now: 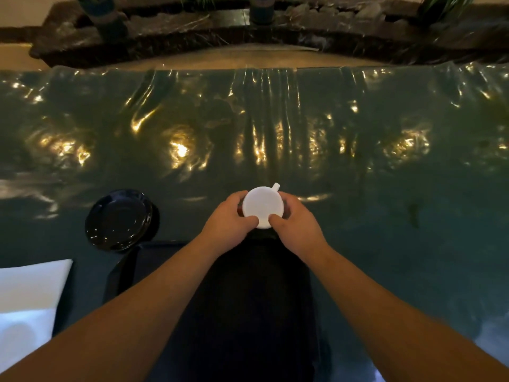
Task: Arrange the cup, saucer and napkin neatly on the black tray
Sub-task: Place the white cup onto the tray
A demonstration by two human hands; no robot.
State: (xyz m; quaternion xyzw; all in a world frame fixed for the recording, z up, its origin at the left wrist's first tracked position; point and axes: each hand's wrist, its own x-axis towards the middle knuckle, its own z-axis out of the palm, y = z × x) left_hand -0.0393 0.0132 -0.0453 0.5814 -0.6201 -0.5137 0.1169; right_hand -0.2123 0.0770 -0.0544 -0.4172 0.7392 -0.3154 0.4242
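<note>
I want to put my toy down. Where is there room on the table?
The green tablecloth is bare right of the right hand, and across its far side. It is crowded on the left: black saucer, white napkin, black tray, and both hands, left hand too, hold the white cup.

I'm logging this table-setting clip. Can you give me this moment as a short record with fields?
cup: white cup, handle pointing away, held by both hands
left hand: left hand on cup's left side
right hand: right hand on cup's right side
saucer: black saucer, on the table left of the cup
napkin: white napkin, at left edge
tray: black tray, mostly hidden under the arms
</note>
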